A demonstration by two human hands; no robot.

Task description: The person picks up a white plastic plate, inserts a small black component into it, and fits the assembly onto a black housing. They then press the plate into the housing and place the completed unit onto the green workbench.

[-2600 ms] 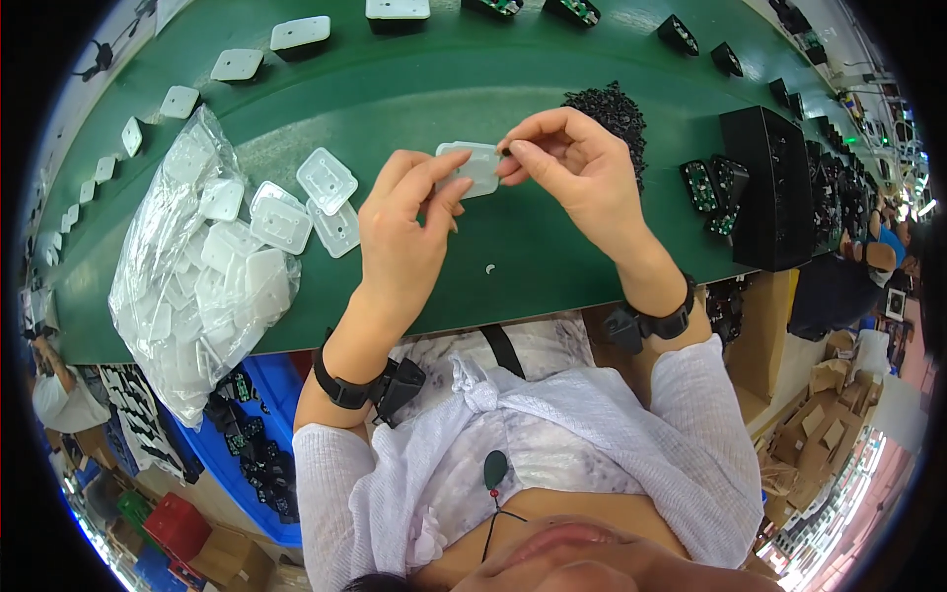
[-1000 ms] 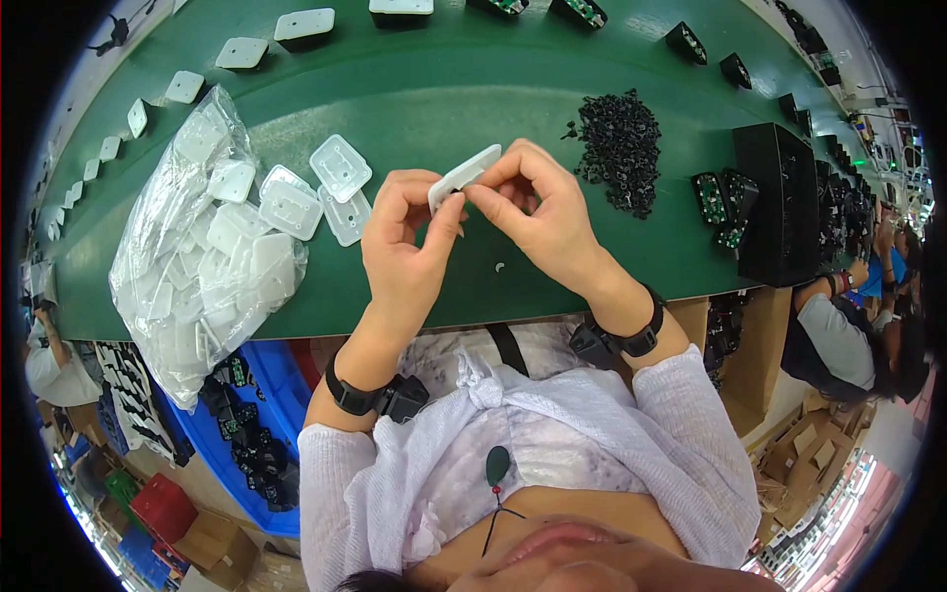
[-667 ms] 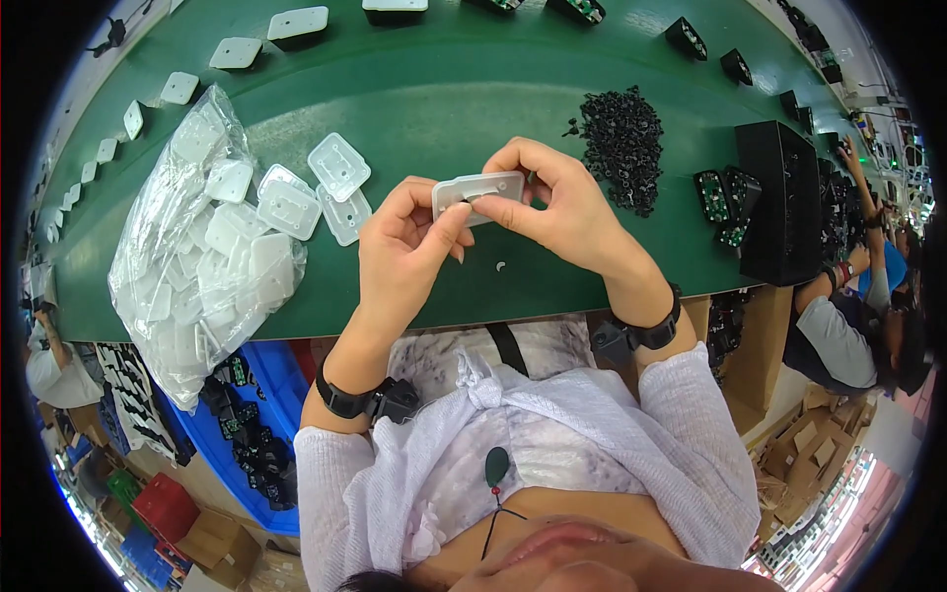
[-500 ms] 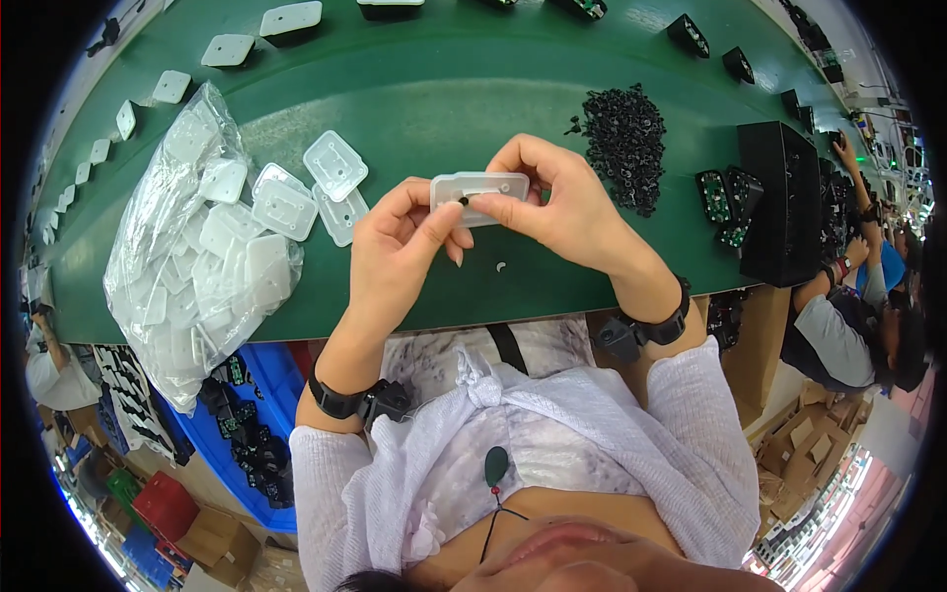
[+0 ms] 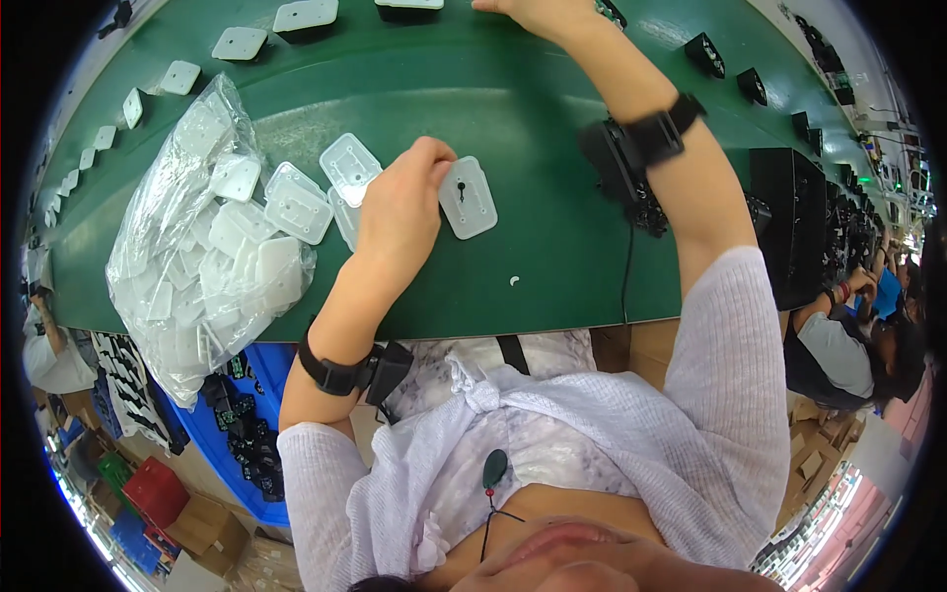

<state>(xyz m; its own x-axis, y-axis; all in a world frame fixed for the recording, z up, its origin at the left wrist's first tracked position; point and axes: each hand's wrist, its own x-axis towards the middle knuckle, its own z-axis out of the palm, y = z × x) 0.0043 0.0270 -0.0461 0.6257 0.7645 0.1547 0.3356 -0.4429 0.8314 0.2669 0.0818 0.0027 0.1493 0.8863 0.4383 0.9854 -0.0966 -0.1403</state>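
Observation:
My left hand [image 5: 402, 202] pinches the left edge of a translucent white plastic cover [image 5: 475, 215], held just over the green table. A small black part [image 5: 462, 190] with a thin tail is set in the middle of this cover. My right hand [image 5: 543, 12] is stretched to the far side, cut by the upper edge. One of its digits points left with nothing seen in it; the others are out of view. Close to my left hand lie loose covers [image 5: 299, 204] of the same kind. My right forearm partly hides a pile of small black parts [image 5: 648, 219].
A clear plastic bag [image 5: 187, 247] of white covers lies at the left. White-topped black housings [image 5: 306, 15] line the far side. Black housings [image 5: 704, 54] and a black box [image 5: 786, 222] stand at the right. A blue bin [image 5: 271, 414] is below the table edge.
My right hand has let go of the cover and moved far forward. My left hand keeps the cover, now turned upright and lowered towards the table.

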